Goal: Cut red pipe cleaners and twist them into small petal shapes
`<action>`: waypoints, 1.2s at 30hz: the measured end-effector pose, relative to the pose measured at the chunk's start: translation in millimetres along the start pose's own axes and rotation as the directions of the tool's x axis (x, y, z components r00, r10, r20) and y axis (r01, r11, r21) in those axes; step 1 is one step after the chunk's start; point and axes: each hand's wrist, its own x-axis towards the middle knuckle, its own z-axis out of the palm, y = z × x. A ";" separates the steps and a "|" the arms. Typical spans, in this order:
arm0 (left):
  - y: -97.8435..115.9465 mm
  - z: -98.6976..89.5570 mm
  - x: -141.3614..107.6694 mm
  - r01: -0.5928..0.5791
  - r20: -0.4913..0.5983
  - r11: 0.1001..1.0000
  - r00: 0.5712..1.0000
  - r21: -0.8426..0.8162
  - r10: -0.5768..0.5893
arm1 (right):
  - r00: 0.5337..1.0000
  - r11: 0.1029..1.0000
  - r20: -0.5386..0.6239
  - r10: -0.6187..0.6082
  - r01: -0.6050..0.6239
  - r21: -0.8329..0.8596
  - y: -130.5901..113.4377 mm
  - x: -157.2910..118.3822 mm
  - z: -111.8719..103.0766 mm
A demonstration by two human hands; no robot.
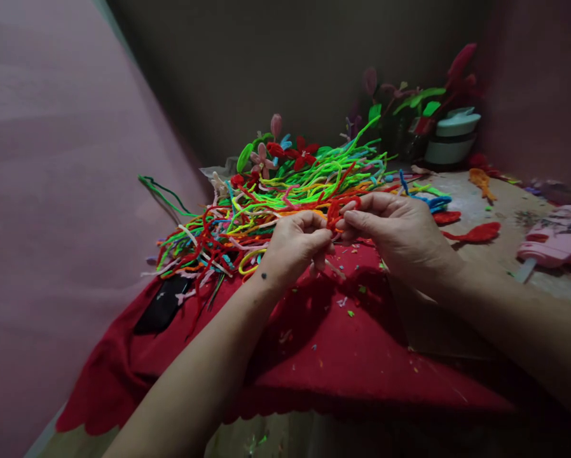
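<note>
A looped red pipe cleaner piece (334, 215) is held in the air between both hands, above the front of the red cloth. My left hand (301, 243) pinches its left side with thumb and fingertips. On the other side, my right hand (393, 230) has its thumb and fingers closed on the red loops. Right behind the hands lies a large pile of pipe cleaners (309, 181) in green, red, yellow, orange and white. The fingertips partly cover the red piece.
Red cloth (314, 356) with small scraps covers the table. A black phone (164, 305) lies at left. At right are red petal shapes (481, 233), a pink glue gun (555, 238) and a light blue container (452, 140). Pipe cleaner flowers (261, 160) stand behind the pile.
</note>
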 end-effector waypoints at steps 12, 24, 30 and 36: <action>-6.3 6.2 -0.8 -0.071 -0.031 0.997 0.997 -0.012 0.071 | 0.987 0.874 0.043 -0.154 0.157 -0.460 -3.2 -8.5 0.4; -8.9 3.3 3.6 -0.009 0.078 0.962 0.996 -0.274 0.032 | 0.975 0.987 0.173 0.141 -0.126 -0.099 -1.3 4.2 -7.6; -3.6 9.4 -0.2 0.025 0.110 0.977 0.994 -0.210 -0.002 | 0.988 0.988 0.055 0.143 -0.145 0.042 -1.7 5.5 -5.2; -2.8 10.5 0.1 0.070 0.082 0.982 0.995 -0.177 -0.056 | 0.983 0.980 0.093 0.159 -0.146 -0.132 -2.1 3.1 -4.6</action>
